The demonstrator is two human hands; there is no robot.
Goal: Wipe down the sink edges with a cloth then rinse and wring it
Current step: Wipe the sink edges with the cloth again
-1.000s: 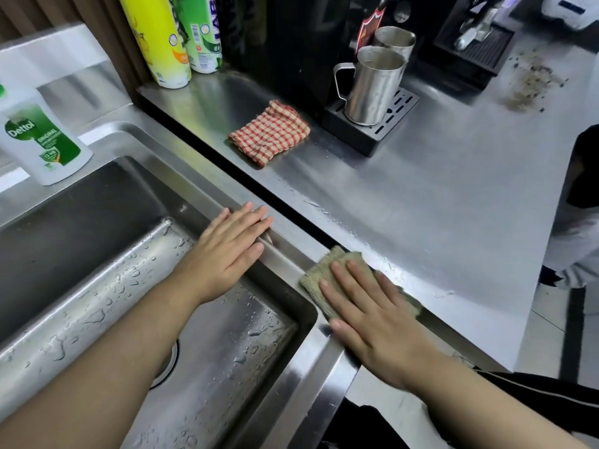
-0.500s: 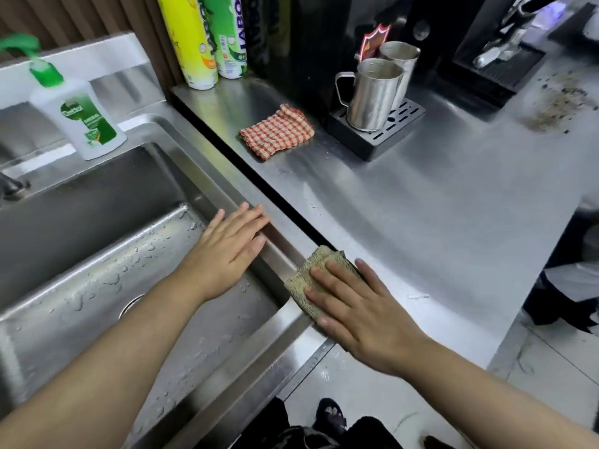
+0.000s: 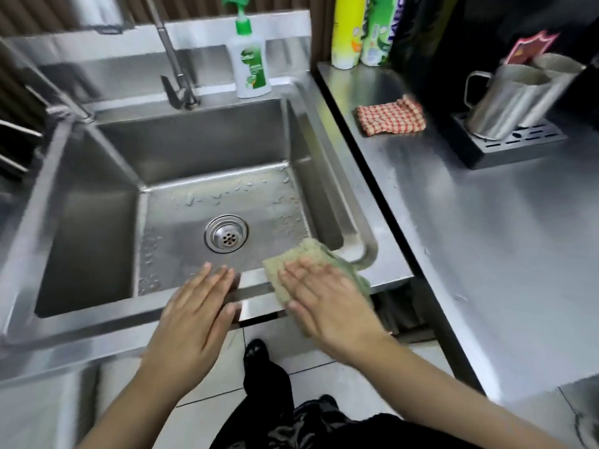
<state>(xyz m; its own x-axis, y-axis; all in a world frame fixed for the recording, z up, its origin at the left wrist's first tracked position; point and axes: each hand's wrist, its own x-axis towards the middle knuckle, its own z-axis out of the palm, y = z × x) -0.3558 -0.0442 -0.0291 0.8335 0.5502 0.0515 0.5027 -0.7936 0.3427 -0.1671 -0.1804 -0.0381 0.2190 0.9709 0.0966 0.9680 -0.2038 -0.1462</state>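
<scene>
The steel sink (image 3: 330, 176) fills the left half of the view, with a drain (image 3: 226, 237) in its wet floor. My right hand (image 3: 327, 303) lies flat on a greenish-tan cloth (image 3: 304, 254) and presses it onto the sink's front edge near the front right corner. Part of the cloth sticks out past my fingers over the basin. My left hand (image 3: 197, 312) rests flat on the front edge just left of the cloth, fingers together, holding nothing.
A tap (image 3: 176, 85) and a green-capped soap bottle (image 3: 249, 59) stand on the sink's back ledge. On the steel counter (image 3: 486, 254) to the right lie a red checked cloth (image 3: 390, 116), steel jugs (image 3: 505, 102) on a drip tray, and spray cans (image 3: 363, 30) at the back.
My view has swung left to face the sink. My right hand slid the cloth from the right edge around the corner onto the front edge. My left hand moved from the right rim to the front edge.
</scene>
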